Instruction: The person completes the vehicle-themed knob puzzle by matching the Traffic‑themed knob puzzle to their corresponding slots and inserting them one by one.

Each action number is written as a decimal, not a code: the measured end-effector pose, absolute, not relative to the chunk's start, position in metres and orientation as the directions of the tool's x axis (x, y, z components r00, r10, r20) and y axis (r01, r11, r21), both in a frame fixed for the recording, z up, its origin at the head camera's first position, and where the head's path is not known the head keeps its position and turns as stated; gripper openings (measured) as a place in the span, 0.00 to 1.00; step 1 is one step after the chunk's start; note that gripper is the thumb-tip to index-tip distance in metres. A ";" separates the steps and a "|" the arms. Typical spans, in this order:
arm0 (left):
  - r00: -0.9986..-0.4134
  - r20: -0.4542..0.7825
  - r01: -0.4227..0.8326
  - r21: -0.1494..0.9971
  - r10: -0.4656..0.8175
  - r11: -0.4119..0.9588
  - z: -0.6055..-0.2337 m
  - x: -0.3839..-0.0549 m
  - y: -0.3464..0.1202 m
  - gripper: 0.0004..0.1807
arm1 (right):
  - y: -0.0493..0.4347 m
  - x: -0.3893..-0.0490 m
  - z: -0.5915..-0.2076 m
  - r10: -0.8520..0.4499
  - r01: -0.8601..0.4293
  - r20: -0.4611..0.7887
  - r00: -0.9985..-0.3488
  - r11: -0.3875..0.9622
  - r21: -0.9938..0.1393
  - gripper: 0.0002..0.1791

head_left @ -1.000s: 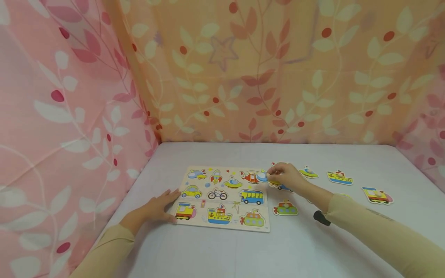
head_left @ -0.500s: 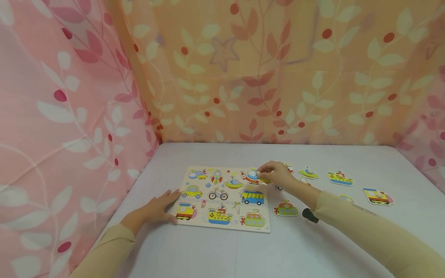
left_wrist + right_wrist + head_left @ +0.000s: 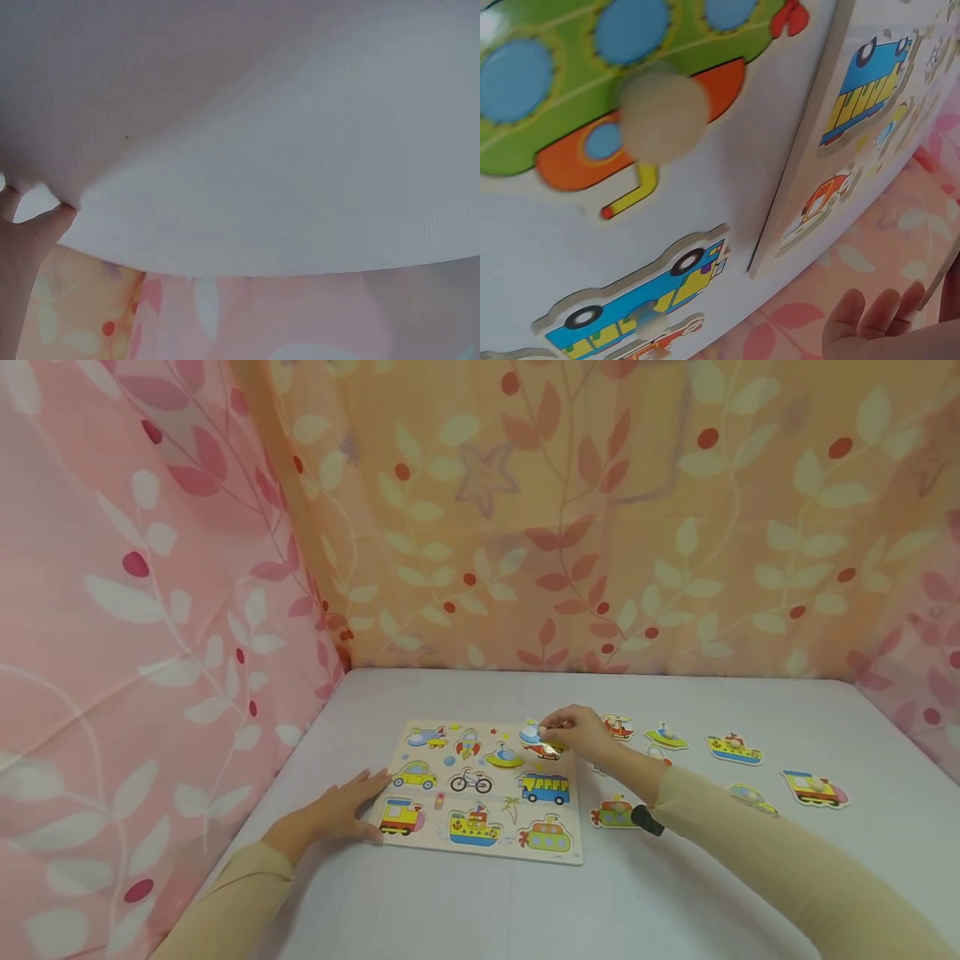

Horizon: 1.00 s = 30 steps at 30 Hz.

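My left hand rests at the left edge of the wooden puzzle board, fingers extended and thumb at the near corner. In the left wrist view, fingertips show at the far left. My right hand pinches the knob of a blue and yellow airplane puzzle piece. It is over the board's upper right, overlapping the printed helicopter. In the right wrist view, the right hand's fingers show at lower right, with only a thin edge of the piece visible. The board bears printed vehicles.
Right of the board lie a submarine piece, helicopter piece, flying saucer piece, ship piece, car piece and train piece. A bus piece is mostly hidden behind my right arm in the head view.
My right hand has carried the airplane piece left, from the board's right edge to over the printed helicopter. The helicopter and car pieces are less covered. My left hand stays put.
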<state>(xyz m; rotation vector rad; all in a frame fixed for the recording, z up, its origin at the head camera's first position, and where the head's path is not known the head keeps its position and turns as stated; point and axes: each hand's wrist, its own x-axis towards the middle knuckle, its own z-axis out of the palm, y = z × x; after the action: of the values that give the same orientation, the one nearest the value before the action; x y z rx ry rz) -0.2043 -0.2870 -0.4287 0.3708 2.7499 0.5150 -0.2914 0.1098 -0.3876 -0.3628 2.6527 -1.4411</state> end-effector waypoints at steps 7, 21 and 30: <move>-0.913 -0.277 0.171 0.403 0.298 0.899 -0.429 -0.205 -0.288 0.57 | 0.097 -0.293 -0.391 -0.263 -0.158 0.032 -0.964 0.472 -0.867 0.09; -0.920 -0.279 0.152 0.393 0.275 0.907 -0.428 -0.202 -0.285 0.56 | 0.073 -0.293 -0.394 -0.256 -0.173 0.056 -0.965 0.461 -0.871 0.08; -0.922 -0.267 0.165 0.389 0.282 0.906 -0.428 -0.203 -0.285 0.56 | 0.056 -0.293 -0.390 -0.238 -0.121 0.021 -0.971 0.416 -0.901 0.08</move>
<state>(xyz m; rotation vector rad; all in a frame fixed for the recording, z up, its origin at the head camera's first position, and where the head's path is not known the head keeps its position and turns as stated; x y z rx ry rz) -0.2027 -0.2849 -0.4281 0.3312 2.7507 0.5221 -0.2928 0.0562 -0.3899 -0.3251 2.5482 -1.6084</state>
